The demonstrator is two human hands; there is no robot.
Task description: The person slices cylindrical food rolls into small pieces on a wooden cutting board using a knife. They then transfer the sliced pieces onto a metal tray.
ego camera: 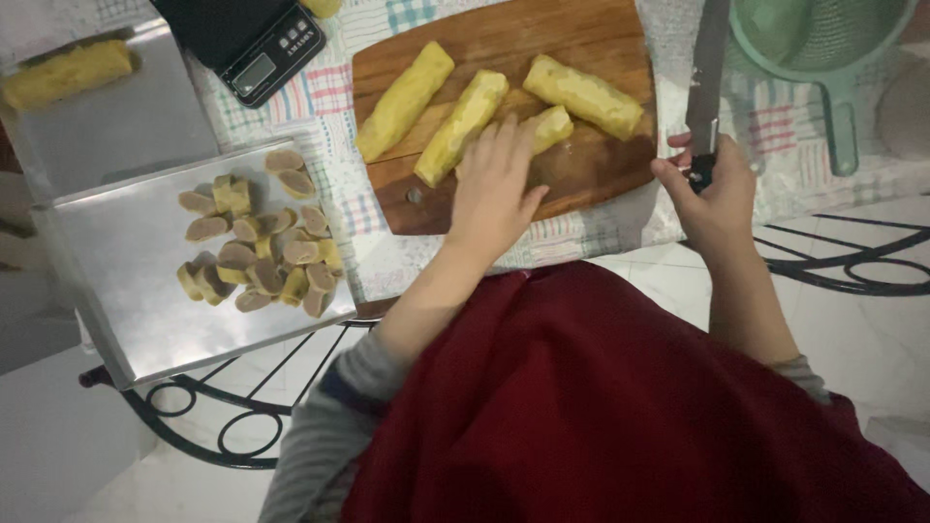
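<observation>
Rolls of yellow dough lie on the wooden cutting board (581,169) — three long ones and one short piece. The left hand (494,189) rests on the board with its fingers spread a little and laid flat, the fingertips touching the short roll (552,126) and the lower end of the middle long roll (463,126). It grips nothing; it only presses lightly from above. The leftmost roll (405,100) lies just beside the middle one, and the right roll (584,95) sits near the far edge of the board, slanted.

The right hand (712,189) is at the right edge of the board, fingers wrapped tight around the handle of a knife (707,77). The blade points away from the person, upright in the view, and touches no roll.

To the left, a metal tray (116,291) carries a heap of cut slices (262,257) with brown filling inside. Behind it, a second tray (136,116) holds one more yellow roll (68,73). A black kitchen scale (257,44) stands on the checked cloth (325,92), and a green strainer (823,39) is at the far right — well apart from the board.
</observation>
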